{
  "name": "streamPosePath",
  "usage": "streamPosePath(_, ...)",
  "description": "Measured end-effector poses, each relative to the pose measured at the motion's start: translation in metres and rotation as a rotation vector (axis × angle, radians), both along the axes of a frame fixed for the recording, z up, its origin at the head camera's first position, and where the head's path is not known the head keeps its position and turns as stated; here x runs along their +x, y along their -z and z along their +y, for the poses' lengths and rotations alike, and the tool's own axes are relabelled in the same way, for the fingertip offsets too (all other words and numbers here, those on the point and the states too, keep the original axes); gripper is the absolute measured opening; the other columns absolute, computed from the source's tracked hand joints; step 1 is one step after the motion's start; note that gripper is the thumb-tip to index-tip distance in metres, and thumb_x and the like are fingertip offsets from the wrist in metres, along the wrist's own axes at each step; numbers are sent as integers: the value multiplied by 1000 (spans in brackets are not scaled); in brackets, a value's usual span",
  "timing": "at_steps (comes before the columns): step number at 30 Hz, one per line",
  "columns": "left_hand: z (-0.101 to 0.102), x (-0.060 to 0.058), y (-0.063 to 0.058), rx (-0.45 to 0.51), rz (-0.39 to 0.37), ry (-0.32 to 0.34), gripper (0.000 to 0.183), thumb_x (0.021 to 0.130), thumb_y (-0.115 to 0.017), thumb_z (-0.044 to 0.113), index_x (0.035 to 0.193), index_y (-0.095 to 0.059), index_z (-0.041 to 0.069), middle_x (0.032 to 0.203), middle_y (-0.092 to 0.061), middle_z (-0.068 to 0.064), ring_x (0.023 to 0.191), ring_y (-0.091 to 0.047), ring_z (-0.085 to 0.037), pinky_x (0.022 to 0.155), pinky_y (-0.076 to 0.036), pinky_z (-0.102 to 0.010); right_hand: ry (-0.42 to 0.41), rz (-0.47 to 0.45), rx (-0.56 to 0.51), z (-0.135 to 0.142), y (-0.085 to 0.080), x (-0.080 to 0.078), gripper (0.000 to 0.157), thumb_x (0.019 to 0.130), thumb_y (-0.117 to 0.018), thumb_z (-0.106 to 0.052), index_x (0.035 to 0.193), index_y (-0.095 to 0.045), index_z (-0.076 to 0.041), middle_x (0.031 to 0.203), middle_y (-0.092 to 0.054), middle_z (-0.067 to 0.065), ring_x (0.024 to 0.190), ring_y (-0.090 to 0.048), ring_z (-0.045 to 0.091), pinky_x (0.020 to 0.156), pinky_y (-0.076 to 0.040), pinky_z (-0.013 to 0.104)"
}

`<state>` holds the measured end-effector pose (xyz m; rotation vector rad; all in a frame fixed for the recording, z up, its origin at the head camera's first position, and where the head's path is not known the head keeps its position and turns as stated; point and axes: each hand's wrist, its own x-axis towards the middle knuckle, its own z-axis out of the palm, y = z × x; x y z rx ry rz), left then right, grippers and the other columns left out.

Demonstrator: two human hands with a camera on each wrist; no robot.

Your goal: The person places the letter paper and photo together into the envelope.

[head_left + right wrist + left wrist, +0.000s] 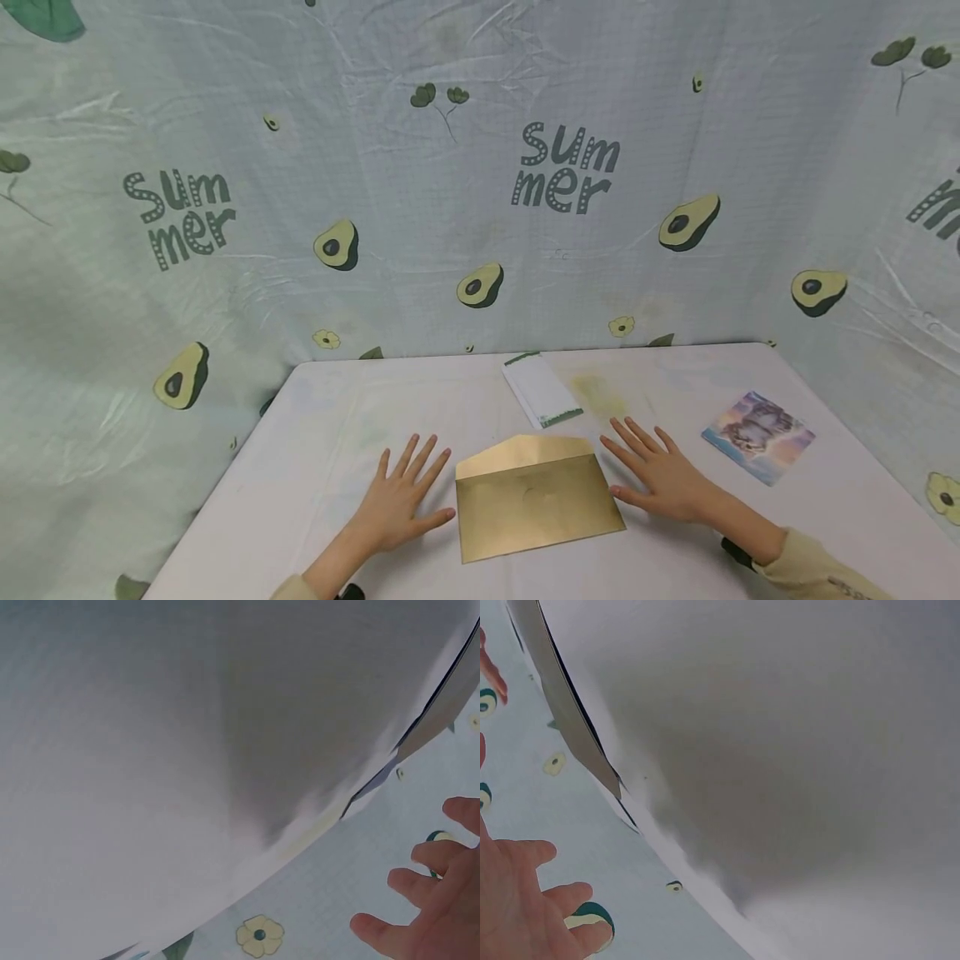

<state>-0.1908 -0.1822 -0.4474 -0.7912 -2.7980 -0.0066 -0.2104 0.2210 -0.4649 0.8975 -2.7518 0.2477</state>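
My left hand (396,498) and right hand (660,477) lie flat, fingers spread, gripping nothing, either side of a gold envelope (536,500) at the near-centre of the white table (337,417), flap open. Behind it: white notepad (542,389); to the right, a picture card (758,437). Backdrop cloth (480,167) reads "Summer" w/ avocado print.

Your head camera looks down and forward over the table (337,417). Your wrist cameras sit close, skimming its surface, sharing it.
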Motion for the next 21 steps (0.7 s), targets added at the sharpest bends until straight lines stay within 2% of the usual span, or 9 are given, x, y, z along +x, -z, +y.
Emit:
streamPosePath(4, 3, 2, 1, 1, -5, 19, 75, 81, -43, 63, 141, -24, 23, 149, -21, -5, 136, -20, -32, 97, -24, -63, -32, 32, 15, -4, 0, 1, 67, 84, -51, -51, 137, -36, -15, 148, -21, 7, 133, 19, 0, 96, -21, 59)
streamPosePath(10, 10, 7, -3, -14, -55, 58, 75, 82, -44, 62, 142, -25, 21, 150, -18, -4, 137, -17, -31, 99, -21, -63, -63, 61, 32, -10, -3, 3, 67, 84, -51, -52, 137, -35, -14, 148, -21, 7, 135, 15, 3, 98, -20, 56)
streamPosePath(12, 12, 8, -4, -22, -59, 77, 75, 82, -43, 63, 141, -26, 20, 149, -18, -4, 137, -18, -31, 99, -21, -62, -73, 53, 23, -11, -4, 3, 67, 84, -51, -51, 138, -34, -15, 148, -22, 8, 137, 11, 6, 105, -9, 53)
streamPosePath(15, 15, 9, -5, -44, -54, 104, 76, 82, -41, 64, 142, -25, 20, 149, -19, -5, 136, -18, -31, 100, -22, -61, -91, 61, 32, -14, -4, 3, 68, 84, -52, -50, 139, -33, -16, 148, -23, 8, 139, 2, 12, 106, -7, 49)
streamPosePath(17, 17, 9, -5, -52, -48, 126, 76, 82, -42, 64, 142, -25, 20, 149, -20, -5, 136, -19, -31, 100, -23, -61, -111, 65, 37, -16, -5, 3, 69, 83, -53, -50, 139, -33, -16, 147, -24, 8, 140, -8, 20, 105, -9, 51)
streamPosePath(19, 20, 9, -5, -60, -44, 150, 76, 82, -42, 63, 142, -25, 19, 148, -22, -6, 136, -20, -31, 99, -23, -61, -129, 76, 55, -18, -5, 3, 69, 83, -53, -51, 139, -33, -15, 147, -25, 8, 137, -17, 25, 98, -19, 53)
streamPosePath(21, 23, 10, -3, -68, -42, 177, 77, 81, -43, 63, 141, -26, 19, 148, -24, -8, 136, -21, -31, 99, -24, -61, -151, 74, 57, -20, -6, 3, 70, 82, -54, -51, 138, -34, -15, 146, -26, 9, 134, -24, 30, 96, -22, 55)
